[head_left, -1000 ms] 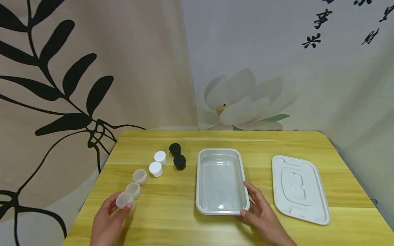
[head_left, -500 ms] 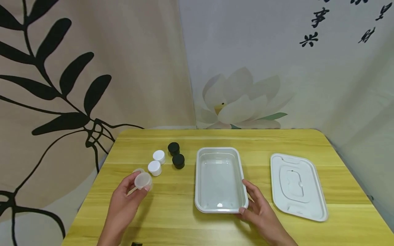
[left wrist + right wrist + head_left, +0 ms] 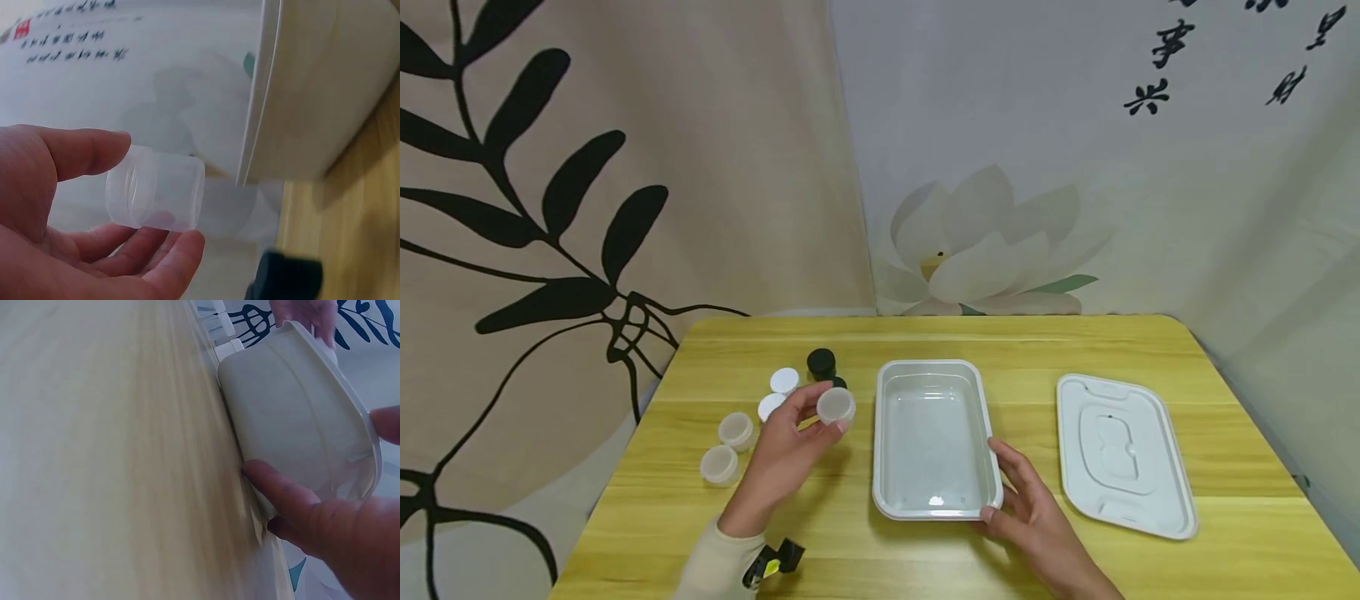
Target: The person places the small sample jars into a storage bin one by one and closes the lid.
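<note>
My left hand (image 3: 790, 450) holds a small translucent jar (image 3: 837, 406) up above the table, just left of the white plastic box. In the left wrist view the jar (image 3: 164, 190) lies sideways between thumb and fingers. My right hand (image 3: 1033, 508) grips the near right corner of the box (image 3: 934, 467), thumb at the rim and fingers along the outer wall. The right wrist view shows that box (image 3: 281, 419) from the side, standing on the table. Nothing lies inside the box.
Two translucent jars (image 3: 719, 465) stand at the left. Two white jars (image 3: 785, 381) and two black ones (image 3: 822, 363) stand farther back, some partly hidden by my left hand. A white lid (image 3: 1127, 454) lies flat at the right of the wooden table (image 3: 1000, 342).
My left hand has lifted the nearest translucent jar and carried it right and away from me, over the table toward the box. My right hand has stayed at the box's corner.
</note>
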